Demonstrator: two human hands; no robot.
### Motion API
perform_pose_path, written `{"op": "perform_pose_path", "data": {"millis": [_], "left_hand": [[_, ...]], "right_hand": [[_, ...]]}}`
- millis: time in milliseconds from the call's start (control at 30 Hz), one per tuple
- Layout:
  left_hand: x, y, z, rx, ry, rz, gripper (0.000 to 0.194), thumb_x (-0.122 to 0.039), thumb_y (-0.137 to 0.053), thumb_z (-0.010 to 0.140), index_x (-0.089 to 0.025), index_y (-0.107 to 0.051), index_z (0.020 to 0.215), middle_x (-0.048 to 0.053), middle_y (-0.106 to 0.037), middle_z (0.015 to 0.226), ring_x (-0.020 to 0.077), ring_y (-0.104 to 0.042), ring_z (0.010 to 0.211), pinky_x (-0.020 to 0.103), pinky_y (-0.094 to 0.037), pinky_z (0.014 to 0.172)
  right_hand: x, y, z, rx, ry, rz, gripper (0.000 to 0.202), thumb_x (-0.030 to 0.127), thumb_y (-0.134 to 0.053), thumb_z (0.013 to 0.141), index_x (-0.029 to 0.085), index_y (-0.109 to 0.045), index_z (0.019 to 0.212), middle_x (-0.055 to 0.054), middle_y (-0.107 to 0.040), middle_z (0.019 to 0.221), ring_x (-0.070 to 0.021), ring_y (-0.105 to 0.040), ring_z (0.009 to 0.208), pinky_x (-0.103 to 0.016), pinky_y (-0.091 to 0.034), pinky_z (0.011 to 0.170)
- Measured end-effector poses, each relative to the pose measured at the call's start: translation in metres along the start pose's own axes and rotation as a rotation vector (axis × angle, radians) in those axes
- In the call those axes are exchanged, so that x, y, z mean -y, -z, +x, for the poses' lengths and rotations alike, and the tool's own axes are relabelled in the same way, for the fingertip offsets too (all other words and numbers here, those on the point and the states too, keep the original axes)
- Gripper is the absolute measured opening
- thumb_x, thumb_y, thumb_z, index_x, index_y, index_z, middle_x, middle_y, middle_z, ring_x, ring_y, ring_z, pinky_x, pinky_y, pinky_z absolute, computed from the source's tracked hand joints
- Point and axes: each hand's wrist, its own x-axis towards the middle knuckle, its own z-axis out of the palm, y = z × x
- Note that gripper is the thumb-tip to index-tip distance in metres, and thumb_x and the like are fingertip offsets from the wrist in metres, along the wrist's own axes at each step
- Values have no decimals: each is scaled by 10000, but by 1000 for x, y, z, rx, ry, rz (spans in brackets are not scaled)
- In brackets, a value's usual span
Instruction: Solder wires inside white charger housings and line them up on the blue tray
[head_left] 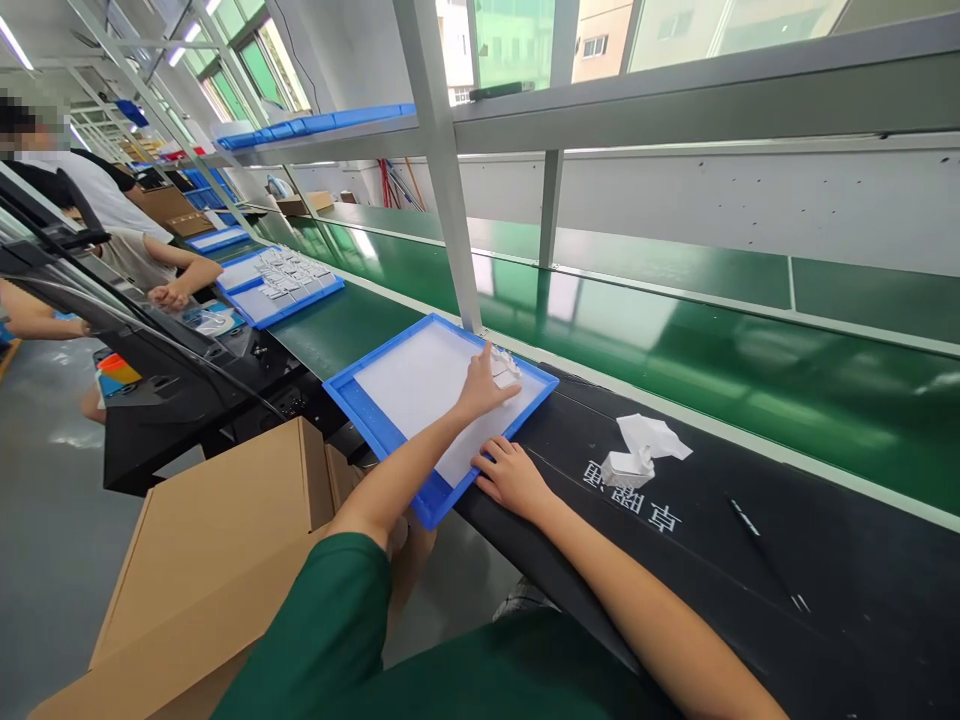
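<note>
A shallow blue tray [382,432] with a white sheet lining [409,375] lies tilted across the bench edge. My left hand [484,388] reaches over its far right part, thumb and forefinger spread around a small pile of white pieces [505,368]. Their exact kind is too small to make out, and the hand partly covers them. At the near right rim rests my right hand [516,480], its fingers slightly apart and touching the tray's edge. To its right, a crumpled white paper [654,437] lies against a small white block-like item [627,468].
A black pen-like tool [765,550] lies on the black mat [697,590]. Behind runs a green conveyor [675,320], with a metal post [442,180] by the tray. Cardboard boxes [217,530] stand lower left. Farther left, another tray [289,312] holds white pieces near a co-worker's hands [171,294].
</note>
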Motion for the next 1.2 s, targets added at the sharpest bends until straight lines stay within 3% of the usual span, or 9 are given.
{"op": "perform_pose_path", "data": {"millis": [167, 333, 467, 600, 733, 833, 933, 1033, 1200], "left_hand": [[19, -17, 24, -4, -68, 143, 1079, -401, -772, 681, -158, -176, 1547, 202, -415, 1404, 360, -393, 1334, 510, -347, 1115], [45, 10, 58, -143, 102, 160, 1108, -410, -796, 668, -145, -180, 1549, 216, -382, 1452, 372, -378, 1367, 464, -362, 1108], [67, 34, 84, -232, 190, 134, 1109, -404, -802, 667, -181, -166, 1547, 211, -343, 1501, 359, -288, 1454, 462, -248, 1189], [84, 50, 89, -192, 192, 89, 1188, -422, -852, 598, -277, -145, 1540, 166, -176, 1611, 320, -160, 1522, 440, -237, 1204], [91, 60, 80, -127, 279, 89, 1293, -387, -885, 568, -265, -46, 1545, 182, -22, 1641, 347, -119, 1527, 425, -256, 1196], [91, 61, 79, -153, 356, 143, 1263, -367, -869, 623, -267, -10, 1544, 197, -115, 1620, 338, -314, 1464, 430, -326, 1160], [88, 61, 85, -266, 439, 236, 1131, -329, -796, 729, -174, -31, 1547, 263, -258, 1556, 331, -460, 1365, 428, -407, 1095], [87, 64, 96, -316, 516, 311, 931, -304, -747, 773, -89, -206, 1500, 282, -411, 1471, 343, -493, 1330, 416, -430, 1066], [88, 71, 114, -251, 602, 364, 578, -351, -702, 808, -106, -505, 1292, 233, -589, 1335, 363, -531, 1289, 432, -428, 1055]], "right_hand": [[-1, -2, -3, -12, -9, 17, 215, 331, -544, 954, 193, -631, 1095, -109, -634, 1132, -260, -512, 1122, -357, -395, 814], [-1, -2, -3, -21, 3, 29, 199, 319, -555, 948, 187, -626, 1079, -105, -639, 1111, -254, -529, 1082, -361, -405, 805], [-2, -4, -3, -38, 11, 31, 182, 320, -582, 933, 194, -626, 1056, -93, -644, 1089, -250, -542, 1054, -357, -409, 791], [-3, -7, -2, -34, 4, 67, 174, 330, -585, 933, 205, -620, 1049, -84, -645, 1083, -241, -549, 1038, -357, -408, 801], [-4, -8, -2, -18, 7, 101, 183, 348, -584, 933, 209, -615, 1049, -80, -643, 1093, -246, -548, 1055, -366, -402, 817], [-4, -9, -3, -11, -1, 117, 184, 342, -591, 928, 209, -613, 1054, -83, -637, 1102, -251, -545, 1068, -372, -397, 819], [-4, -10, -4, -9, -6, 131, 180, 332, -603, 921, 213, -612, 1056, -82, -636, 1103, -250, -543, 1067, -373, -393, 818], [-4, -11, -5, -16, -4, 140, 173, 330, -603, 920, 216, -611, 1050, -78, -636, 1099, -246, -541, 1063, -372, -389, 817], [-4, -9, -4, -21, 0, 151, 179, 350, -571, 939, 219, -607, 1056, -79, -635, 1100, -247, -537, 1056, -374, -383, 814]]}}
